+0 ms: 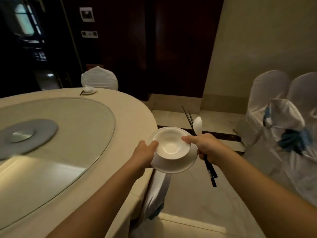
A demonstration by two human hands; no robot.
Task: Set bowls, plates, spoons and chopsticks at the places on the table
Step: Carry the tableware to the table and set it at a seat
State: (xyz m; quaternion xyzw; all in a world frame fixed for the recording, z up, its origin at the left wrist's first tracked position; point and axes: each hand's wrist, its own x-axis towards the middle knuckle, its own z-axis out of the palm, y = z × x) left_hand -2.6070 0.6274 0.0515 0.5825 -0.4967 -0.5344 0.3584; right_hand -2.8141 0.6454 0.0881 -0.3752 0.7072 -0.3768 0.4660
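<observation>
Mid-carry step: one full place setting was in the hands, held in the air just past the table [120, 107] edge, not yet put down. The left hand [145, 152] gripped the rim of the white plate [173, 166] with the thumb hooked on the rim of the bowl [171, 145] that sat on it. The right hand [205, 146] pinned the bowl's far rim with its thumb while its fingers were closed around a white spoon [197, 125] and dark chopsticks [210, 172], spoon head pointing up, chopstick ends hanging below the fist. The bowl looked empty; the plate carried only the bowl. One setting already lay at the far place [88, 91] in front of a white-covered chair [100, 78]; its details were too small to tell. Likely next move: bring the stack over the near tablecloth, outside the glass turntable [68, 117], set plate and bowl down level, then lay out spoon and chopsticks. Risk judged: bowl sliding on the plate if tipped. More covered chairs [274, 107] stood well apart at right.
</observation>
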